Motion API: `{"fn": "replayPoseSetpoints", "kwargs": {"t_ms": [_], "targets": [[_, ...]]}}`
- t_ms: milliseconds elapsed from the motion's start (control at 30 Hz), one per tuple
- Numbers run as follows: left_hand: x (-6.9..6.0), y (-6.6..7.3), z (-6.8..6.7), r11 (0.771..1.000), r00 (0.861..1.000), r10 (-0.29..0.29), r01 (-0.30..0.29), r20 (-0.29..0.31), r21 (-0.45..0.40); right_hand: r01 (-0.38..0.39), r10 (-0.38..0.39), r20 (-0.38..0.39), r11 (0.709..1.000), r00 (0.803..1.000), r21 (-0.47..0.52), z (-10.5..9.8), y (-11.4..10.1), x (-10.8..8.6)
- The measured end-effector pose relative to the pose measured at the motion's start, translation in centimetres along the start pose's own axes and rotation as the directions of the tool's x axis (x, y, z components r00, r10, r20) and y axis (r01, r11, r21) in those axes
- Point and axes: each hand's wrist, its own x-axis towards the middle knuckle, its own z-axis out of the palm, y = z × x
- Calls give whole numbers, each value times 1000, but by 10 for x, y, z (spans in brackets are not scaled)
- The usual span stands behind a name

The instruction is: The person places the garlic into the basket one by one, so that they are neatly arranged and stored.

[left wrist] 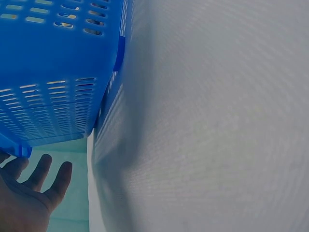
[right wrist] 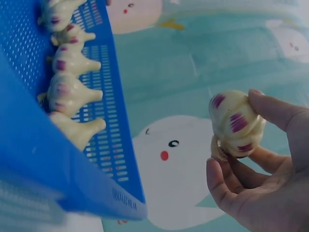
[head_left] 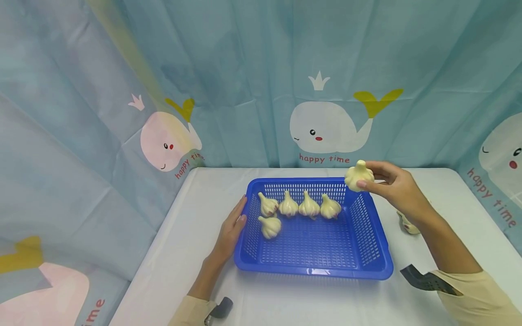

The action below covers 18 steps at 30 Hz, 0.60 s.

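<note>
My right hand (head_left: 391, 183) pinches a garlic bulb (head_left: 358, 176) above the back right corner of the blue basket (head_left: 314, 272). In the right wrist view, that bulb (right wrist: 236, 123) shows purple patches between the thumb and fingers of the hand (right wrist: 270, 188). My left hand (head_left: 229, 231) rests against the basket's left side with its fingers extended; in the left wrist view the hand (left wrist: 29, 193) is beside the basket's edge. Inside, four bulbs stand in a row along the back, one of them a bulb (head_left: 309, 206), and another bulb (head_left: 270, 227) lies in front at the left.
One more garlic bulb (head_left: 409, 225) lies on the white table (head_left: 191, 199) right of the basket, partly hidden behind my right forearm. A blue-green curtain (head_left: 253, 90) with whale prints hangs behind and at both sides of the table.
</note>
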Motion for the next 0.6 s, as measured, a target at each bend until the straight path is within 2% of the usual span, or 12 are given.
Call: {"fn": "replayPoseSetpoints", "kwargs": {"t_ms": [333,600], "targets": [[0,2,-1,1000,1000,-7,7,-2,-6,-35,35,19,999,999,4,12,-6,10],[0,1,0,1000,1000,-6,6,0,-11,-1,-1,41,999,999,39,18,-9,18]]}}
